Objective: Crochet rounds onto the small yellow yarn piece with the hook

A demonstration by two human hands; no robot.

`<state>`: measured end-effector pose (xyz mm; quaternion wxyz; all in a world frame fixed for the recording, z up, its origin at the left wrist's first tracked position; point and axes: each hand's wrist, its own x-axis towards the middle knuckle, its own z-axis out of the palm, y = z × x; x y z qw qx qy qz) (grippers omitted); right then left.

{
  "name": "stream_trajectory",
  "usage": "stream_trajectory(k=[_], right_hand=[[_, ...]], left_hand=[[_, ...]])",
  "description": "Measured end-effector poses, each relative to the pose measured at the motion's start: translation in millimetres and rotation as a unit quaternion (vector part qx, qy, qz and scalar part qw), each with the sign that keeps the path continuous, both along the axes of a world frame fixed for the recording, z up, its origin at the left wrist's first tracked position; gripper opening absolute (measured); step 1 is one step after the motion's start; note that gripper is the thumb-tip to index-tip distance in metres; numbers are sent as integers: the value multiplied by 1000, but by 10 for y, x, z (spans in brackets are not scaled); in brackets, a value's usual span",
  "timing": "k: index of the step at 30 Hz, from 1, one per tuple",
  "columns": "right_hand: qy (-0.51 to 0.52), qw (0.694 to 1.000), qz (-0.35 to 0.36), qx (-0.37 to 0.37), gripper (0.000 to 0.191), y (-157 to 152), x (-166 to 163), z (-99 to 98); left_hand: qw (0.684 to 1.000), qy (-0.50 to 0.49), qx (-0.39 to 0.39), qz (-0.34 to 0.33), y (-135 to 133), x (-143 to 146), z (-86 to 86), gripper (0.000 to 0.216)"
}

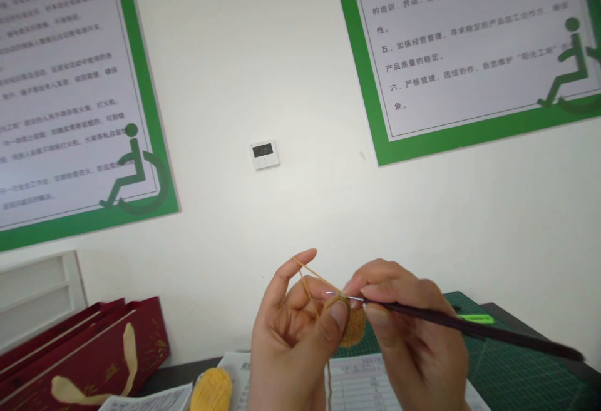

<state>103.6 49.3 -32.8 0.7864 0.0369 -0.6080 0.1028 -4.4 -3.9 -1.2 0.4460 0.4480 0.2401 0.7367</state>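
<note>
My left hand (293, 329) is raised in front of me, pinching a small round yellow crochet piece (353, 324) between thumb and fingers, with the yellow yarn strand (315, 272) running over its raised index finger. My right hand (409, 329) is closed around a dark crochet hook (474, 328), whose metal tip (339, 295) sits at the top edge of the crochet piece. A ball of yellow yarn (212, 390) lies on the table below and to the left of my hands.
A green cutting mat (511, 367) covers the table's right side, with printed paper sheets (361, 386) under my hands. Red gift bags (89, 348) stand at the left. The white wall carries two green-framed posters (70, 92) and a small thermostat (263, 154).
</note>
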Motion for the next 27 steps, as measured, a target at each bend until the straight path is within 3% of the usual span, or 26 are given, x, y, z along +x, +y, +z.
stream_trajectory(k=[4, 7, 9, 11, 13, 15, 19, 22, 24, 27], right_hand=[[5, 999, 42, -7, 30, 55, -36, 11], [-8, 999, 33, 6, 29, 91, -46, -11], [-7, 1000, -17, 25, 31, 111, -46, -43], [2, 992, -113, 63, 37, 124, -36, -77], [-8, 972, -211, 99, 41, 120, -12, -98], [-25, 962, -248, 110, 39, 92, 23, -96], [-3, 987, -159, 21, 26, -5, 91, -44], [17, 990, -60, -125, 12, -44, 123, 14], [22, 972, 54, -228, 18, -41, 134, 64], [-4, 906, 249, -343, 33, -17, 126, 141]], left_hand=[[1000, 0, -7, -3, 5, -17, -3, 64], [1000, -5, 10, 0, 9, -8, -4, 63], [1000, -10, 24, 6, 7, 20, -4, 61], [999, -8, 39, 30, 1, 65, -5, 58], [995, 12, 59, 81, -6, 117, -8, 57], [986, 41, 87, 137, -11, 164, -11, 60], [976, 89, 97, 174, -18, 185, -12, 61], [979, 102, 94, 147, -18, 132, -7, 55], [985, 95, 88, 117, -13, 88, -4, 52], [991, 79, 80, 72, 2, 48, -2, 52]])
